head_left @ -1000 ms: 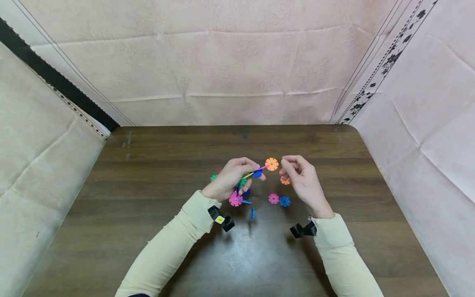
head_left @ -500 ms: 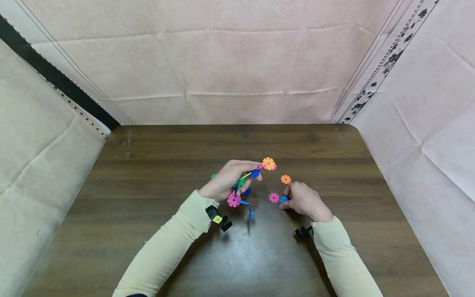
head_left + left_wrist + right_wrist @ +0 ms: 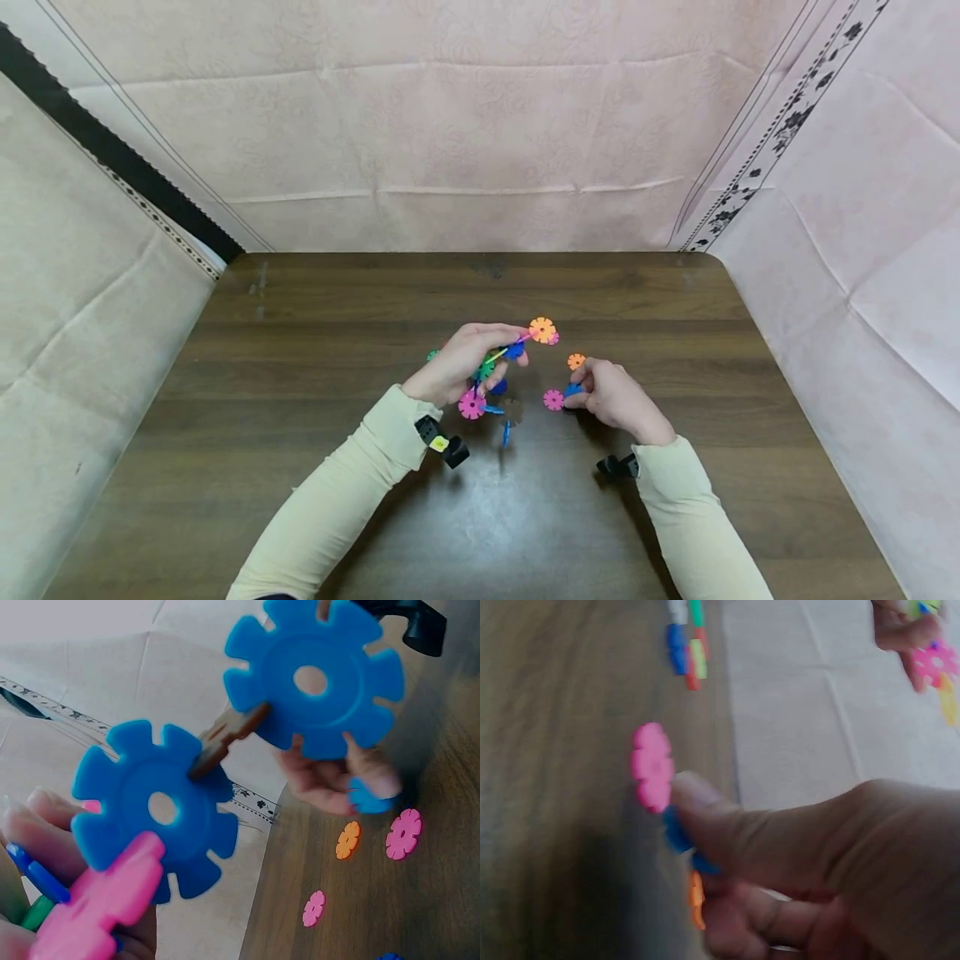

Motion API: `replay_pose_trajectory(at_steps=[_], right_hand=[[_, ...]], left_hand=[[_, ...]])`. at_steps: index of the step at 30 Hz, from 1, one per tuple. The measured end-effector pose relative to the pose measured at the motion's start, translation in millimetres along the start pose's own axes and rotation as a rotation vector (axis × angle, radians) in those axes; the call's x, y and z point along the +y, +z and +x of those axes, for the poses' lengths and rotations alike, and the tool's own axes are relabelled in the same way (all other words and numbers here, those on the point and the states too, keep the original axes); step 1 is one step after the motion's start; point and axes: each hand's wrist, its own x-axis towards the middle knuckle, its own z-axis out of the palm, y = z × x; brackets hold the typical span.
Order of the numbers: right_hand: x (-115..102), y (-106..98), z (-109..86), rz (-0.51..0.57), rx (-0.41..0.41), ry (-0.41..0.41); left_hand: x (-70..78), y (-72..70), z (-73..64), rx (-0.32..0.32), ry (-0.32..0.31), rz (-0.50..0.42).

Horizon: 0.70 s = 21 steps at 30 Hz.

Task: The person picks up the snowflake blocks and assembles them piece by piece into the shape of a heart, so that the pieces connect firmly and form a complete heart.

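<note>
Observed at left grip (image 3: 463, 358): raised above the bench (image 3: 300, 375), clamped with thumb and fingers on a joined disc assembly (image 3: 486, 369) of slotted, many-coloured pieces. Identified just beyond the fingertips: orange end disc (image 3: 542, 329), joined to a pink disc. Identified at the opposite end, in the left wrist view: pink joining disc (image 3: 97, 900), slotted into lower blue disc (image 3: 161, 810), then brown disc (image 3: 229, 739) set edge-on between it and upper blue disc (image 3: 315, 682).

Observed at right grip (image 3: 615, 400): low over the bench, clamped between thumb and finger on a small blue disc (image 3: 573, 389), tilted and partly covered; cannot tell whether touching the bench. Recorded to the right of the assembly, well apart from upper blue disc.

Listed loose on the bench: near pink disc (image 3: 552, 400), just beside the right grip's thumb; loose orange disc (image 3: 575, 361), just beyond its fingers; far pink disc (image 3: 553, 338), partly hidden behind orange end disc in the head view. Noted also: black wrist camera (image 3: 442, 442) at the left sleeve (image 3: 352, 492); pale cloth (image 3: 450, 142) behind the bench
</note>
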Motion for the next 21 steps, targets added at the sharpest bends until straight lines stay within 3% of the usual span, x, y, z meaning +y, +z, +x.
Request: replay_pose_trajectory(at_steps=[6, 10, 15, 21], right_hand=[[-9.8, -14.8, -5.1, 0.259, 0.256, -0.224], [-31.4, -23.6, -14.1, 0.394, 0.379, -0.348], [-60.0, -31.6, -28.5, 0.445, 0.467, -0.398], [-45.1, -25.0, -15.1, 0.428, 0.497, -0.399]], left_hand=[[-1.6, 0.6, 1.3, -0.026, -0.024, -0.011], [-1.5, 2.0, 0.8, -0.049, -0.030, 0.003], [-0.5, 3.8, 0.2, -0.060, -0.029, 0.001], [-0.2, 4.0, -0.8, -0.064, -0.028, 0.003]])
